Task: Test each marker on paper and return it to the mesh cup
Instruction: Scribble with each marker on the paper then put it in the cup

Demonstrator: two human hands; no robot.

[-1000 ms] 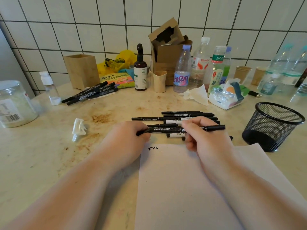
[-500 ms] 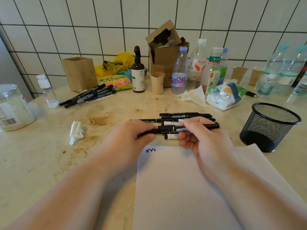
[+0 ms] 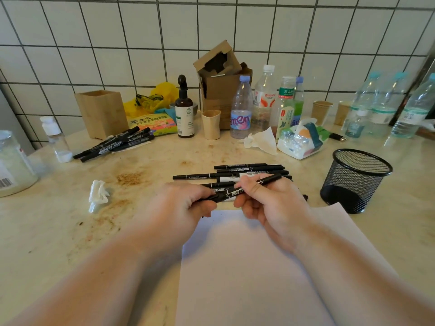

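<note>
The clear plastic bottle with the lilac cap (image 3: 241, 114) reads "anten" — partly; the green-labelled bottle (image 3: 285, 107) bears "东方"; the markers' print is too small to read.

One mesh cup (image 3: 355, 180), one paper sheet (image 3: 247, 267), two hands.

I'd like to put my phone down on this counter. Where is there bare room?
Bare counter lies left of the paper, below the crumpled tissue. More lies between the marker pile and the brown bottle. The back, by the water bottles, is crowded; the mesh cup fills the right.
</note>
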